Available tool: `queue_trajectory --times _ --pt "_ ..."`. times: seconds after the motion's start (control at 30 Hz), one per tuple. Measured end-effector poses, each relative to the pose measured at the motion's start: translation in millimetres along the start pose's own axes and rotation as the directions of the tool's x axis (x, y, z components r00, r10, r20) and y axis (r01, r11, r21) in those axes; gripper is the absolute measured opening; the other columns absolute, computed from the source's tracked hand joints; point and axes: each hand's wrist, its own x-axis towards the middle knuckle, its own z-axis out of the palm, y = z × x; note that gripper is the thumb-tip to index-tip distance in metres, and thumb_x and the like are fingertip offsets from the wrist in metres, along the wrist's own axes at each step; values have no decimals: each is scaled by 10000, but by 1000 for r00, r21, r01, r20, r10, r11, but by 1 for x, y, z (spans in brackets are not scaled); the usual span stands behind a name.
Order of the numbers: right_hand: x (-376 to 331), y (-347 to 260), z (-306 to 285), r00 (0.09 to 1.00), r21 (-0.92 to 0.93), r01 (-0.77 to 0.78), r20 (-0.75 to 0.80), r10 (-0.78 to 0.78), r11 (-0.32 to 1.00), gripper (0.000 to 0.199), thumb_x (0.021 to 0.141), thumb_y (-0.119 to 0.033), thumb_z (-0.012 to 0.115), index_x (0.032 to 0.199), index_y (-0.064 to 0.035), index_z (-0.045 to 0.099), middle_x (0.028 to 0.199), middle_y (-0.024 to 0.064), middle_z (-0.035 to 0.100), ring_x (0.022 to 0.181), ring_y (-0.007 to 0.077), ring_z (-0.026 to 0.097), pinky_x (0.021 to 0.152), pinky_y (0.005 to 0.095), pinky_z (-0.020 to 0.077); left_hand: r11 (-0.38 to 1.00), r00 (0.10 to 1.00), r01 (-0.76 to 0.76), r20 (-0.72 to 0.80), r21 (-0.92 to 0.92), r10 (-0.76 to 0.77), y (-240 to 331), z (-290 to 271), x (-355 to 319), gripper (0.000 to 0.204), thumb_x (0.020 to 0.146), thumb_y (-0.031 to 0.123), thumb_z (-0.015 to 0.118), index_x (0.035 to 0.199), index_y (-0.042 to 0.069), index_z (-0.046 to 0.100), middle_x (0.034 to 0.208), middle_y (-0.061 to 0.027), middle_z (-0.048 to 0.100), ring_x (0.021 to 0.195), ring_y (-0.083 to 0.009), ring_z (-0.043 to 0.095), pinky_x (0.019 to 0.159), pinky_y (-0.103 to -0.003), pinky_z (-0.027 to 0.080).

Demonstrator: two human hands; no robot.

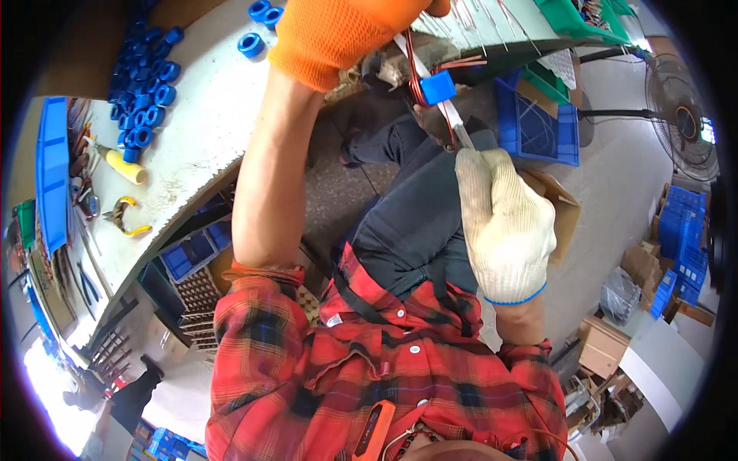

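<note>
My left hand point(346, 34), in an orange knitted glove, is at the top edge above the bench edge. Its fingers curl closed, partly cut off by the picture, so what they hold is hidden. Just below it hangs a blue ring core point(438, 87) with reddish copper wire point(416, 86) wound round one side. A pale thin rod point(449, 115) runs down past the core, and whether it passes through the ring I cannot tell. My right hand point(507, 223), in a white knitted glove with a blue cuff, pinches the rod's lower end in front of my lap.
Many blue rings point(146, 96) lie on the white bench point(200, 100) at left, near a yellow-handled tool point(123, 164) and yellow-handled pliers point(123, 217). A blue crate point(542, 127) stands below the bench at right. A black fan point(683, 115) is farther right. Cut wires lie at the top.
</note>
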Motion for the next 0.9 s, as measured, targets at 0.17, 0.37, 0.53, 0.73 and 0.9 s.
queue_trajectory --times 0.17,0.37,0.53,0.73,0.9 --pt "-2 26 -4 998 175 67 3 -68 982 222 1090 -269 766 1098 -49 783 759 122 718 564 232 554 564 392 474 979 997 -71 7 190 71 23 38 0 276 1077 201 759 1037 -65 824 804 -83 757 632 -140 658 602 -244 512" --pt "5 30 -6 995 202 -14 99 -6 979 222 1104 -244 740 1046 -30 760 700 89 674 503 205 504 517 372 436 928 992 -123 6 352 129 32 59 -3 278 1082 196 743 1018 -62 823 791 -82 754 636 -147 655 615 -251 511" --pt "-87 78 -14 703 542 -670 684 197 508 173 1101 -169 688 971 -67 738 702 45 675 533 219 570 523 388 469 891 969 -186 -71 413 235 32 49 -13 281 1085 192 729 1003 -60 822 781 -81 751 639 -153 653 626 -256 510" --pt "-82 79 -18 643 426 -764 566 517 484 146 1064 -182 716 990 -60 748 702 32 667 524 222 556 525 398 453 627 904 22 -284 779 321 9 28 -12 318 1097 218 709 991 -59 824 764 -79 741 654 -148 655 624 -265 503" --pt "-9 32 -3 997 95 39 57 -45 995 202 1033 -219 746 954 -33 740 677 71 667 577 141 554 532 277 418 288 938 335 -347 897 -13 14 35 -7 395 1118 316 700 1027 -45 833 789 -84 758 694 -166 697 653 -295 541"
